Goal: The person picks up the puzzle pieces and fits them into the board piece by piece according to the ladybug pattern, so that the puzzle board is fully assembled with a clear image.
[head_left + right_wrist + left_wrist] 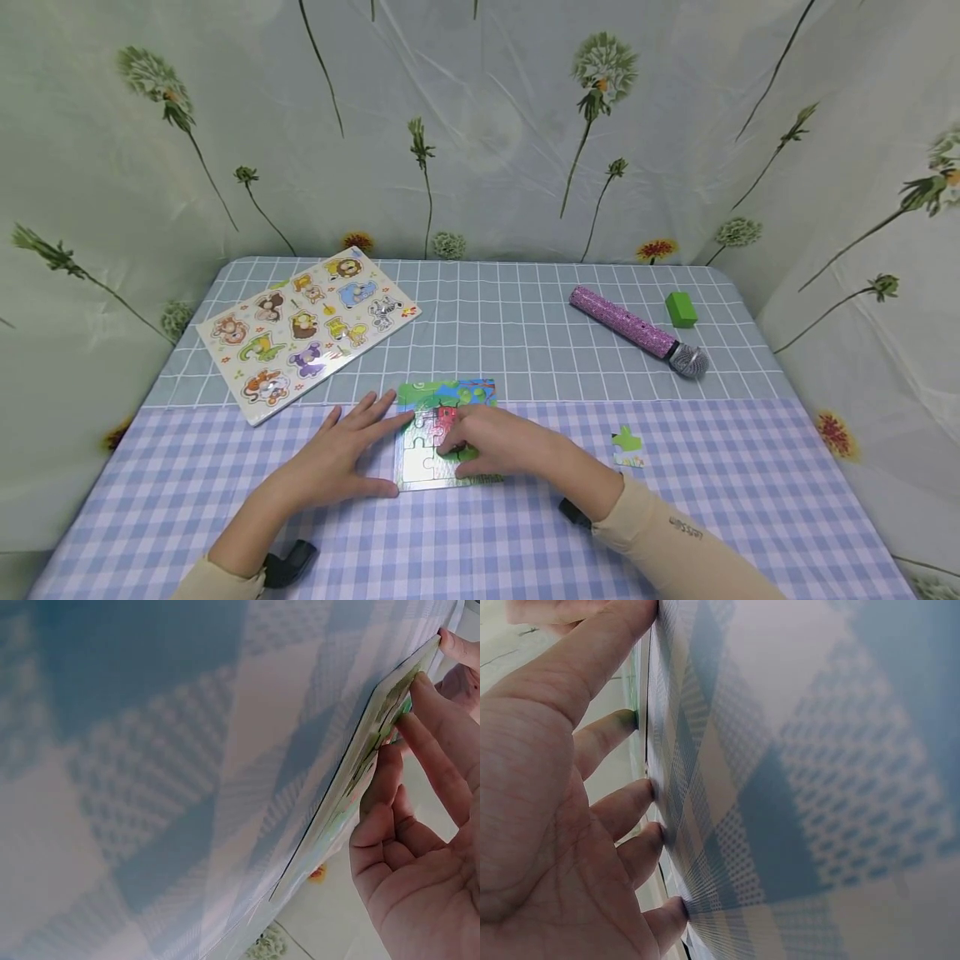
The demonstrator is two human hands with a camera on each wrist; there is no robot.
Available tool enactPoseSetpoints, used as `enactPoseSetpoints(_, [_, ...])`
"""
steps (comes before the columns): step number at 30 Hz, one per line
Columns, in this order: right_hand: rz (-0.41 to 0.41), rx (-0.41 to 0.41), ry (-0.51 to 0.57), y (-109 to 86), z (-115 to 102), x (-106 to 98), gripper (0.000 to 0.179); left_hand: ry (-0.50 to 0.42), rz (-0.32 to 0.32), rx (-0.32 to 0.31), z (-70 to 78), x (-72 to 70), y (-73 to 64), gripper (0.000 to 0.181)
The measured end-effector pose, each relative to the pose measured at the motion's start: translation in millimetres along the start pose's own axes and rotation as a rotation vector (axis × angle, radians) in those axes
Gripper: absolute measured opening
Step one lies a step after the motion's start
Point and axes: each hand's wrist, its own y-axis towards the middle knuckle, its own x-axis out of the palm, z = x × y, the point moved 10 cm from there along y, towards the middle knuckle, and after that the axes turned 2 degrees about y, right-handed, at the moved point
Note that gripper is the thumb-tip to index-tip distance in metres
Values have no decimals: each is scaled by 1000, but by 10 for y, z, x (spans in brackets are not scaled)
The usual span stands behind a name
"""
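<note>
A small jigsaw puzzle (420, 462) lies flat, its left part white with piece outlines, its top and right printed in blue, green and a red figure. My left hand (341, 458) has its fingers spread at the puzzle's left edge, index fingertip on it and thumb at the near corner. My right hand (498, 442) reaches over the puzzle from the right. In the right wrist view its thumb and index (439, 765) extend down to the surface while the other fingers bend. No piece shows between them. A loose green-and-white puzzle piece (627, 446) lies to the right.
An animal picture board (247, 346) lies at the back left. At the back right are a pink glittery microphone (622, 321) and a green block (681, 309). A checked cloth (735, 500) covers the near table, beneath a flowered curtain (495, 167) behind.
</note>
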Motion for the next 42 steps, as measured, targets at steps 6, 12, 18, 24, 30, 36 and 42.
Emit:
enactPoseSetpoints(6, [12, -7, -74, -78, 5, -24, 31, 1, 1, -1, 17, -10, -4, 97])
enactPoseSetpoints(12, [55, 40, -50, -266, 140, -142, 34, 1, 6, -1, 41, -30, -9, 97])
enactPoseSetpoints(18, [142, 67, -42, -520, 279, -326, 36, -5, 6, -4, 41, -28, -11, 98])
enactPoseSetpoints(24, [189, 150, -27, -780, 484, -442, 39, 3, 11, -5, 43, -28, -13, 98])
enactPoseSetpoints(30, [250, 261, -5, -1070, 711, -543, 42, -15, 21, 0, 59, -13, -32, 95])
enactPoseSetpoints(36, [300, 361, 39, -1386, 933, -615, 48, -51, 27, 40, 170, -18, -60, 87])
enactPoseSetpoints(42, [326, 423, 70, -1651, 1108, -662, 56, -68, 9, 86, 342, 33, -63, 78])
